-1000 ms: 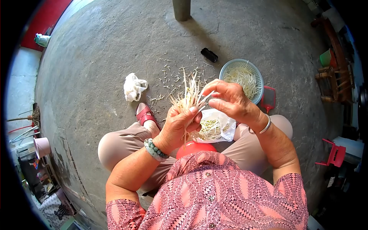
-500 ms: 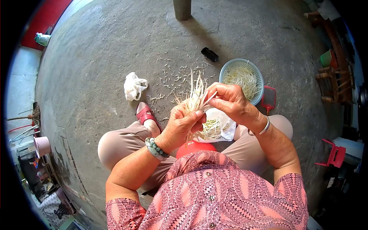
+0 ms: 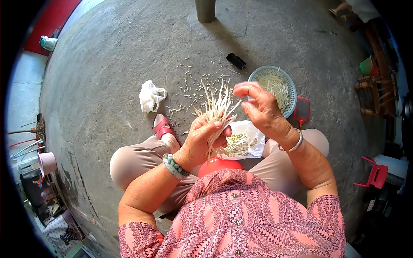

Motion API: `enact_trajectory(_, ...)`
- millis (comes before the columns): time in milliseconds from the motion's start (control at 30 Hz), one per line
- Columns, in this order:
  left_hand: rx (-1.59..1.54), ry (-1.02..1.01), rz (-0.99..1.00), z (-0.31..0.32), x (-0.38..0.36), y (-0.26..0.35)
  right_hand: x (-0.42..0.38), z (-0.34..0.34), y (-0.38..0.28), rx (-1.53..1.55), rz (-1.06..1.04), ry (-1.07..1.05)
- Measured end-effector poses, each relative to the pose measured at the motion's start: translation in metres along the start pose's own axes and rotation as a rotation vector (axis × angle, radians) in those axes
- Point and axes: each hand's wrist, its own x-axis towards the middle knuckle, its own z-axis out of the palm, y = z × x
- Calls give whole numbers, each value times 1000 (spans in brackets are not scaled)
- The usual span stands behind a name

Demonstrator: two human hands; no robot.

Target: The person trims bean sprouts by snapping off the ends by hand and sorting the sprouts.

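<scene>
My left hand is closed around a bunch of bean sprouts, whose pale ends fan out above the fingers. To the right of the bunch, my right hand is raised with thumb and fingers apart, and I see nothing between them. Below the hands, a white plastic bag lies open with more sprouts inside. Beyond my right hand, a light blue colander holds a heap of sprouts and is partly hidden by that hand.
Snapped sprout ends are scattered over the concrete floor. A crumpled white bag lies left, a black tray ahead, and a red-framed scoop beside the colander. A pillar stands ahead; another person's legs show top right.
My right hand has drawn back from the sprouts and its fingers have parted. The left hand keeps its hold. Another person's legs have come into view at the top right.
</scene>
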Motion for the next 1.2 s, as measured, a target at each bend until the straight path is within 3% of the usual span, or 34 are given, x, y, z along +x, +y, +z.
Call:
enact_trajectory(167, 131, 20, 30, -9, 4, -5, -2, -3, -12, -138, -284, 128)
enact_trajectory(300, 166, 35, 68, -2, 4, -5, -6, 11, -12, -259, -461, -17)
enact_trajectory(533, 125, 20, 49, -3, 5, -6, -7, 11, -11, -470, -499, -68)
enact_trajectory(800, 122, -10, 42, -1, 5, -4, -6, 9, -9, -415, -470, -107)
enact_trajectory(1200, 316, 104, 70, -1, 7, -9, -10, 21, 4, -368, -477, -117)
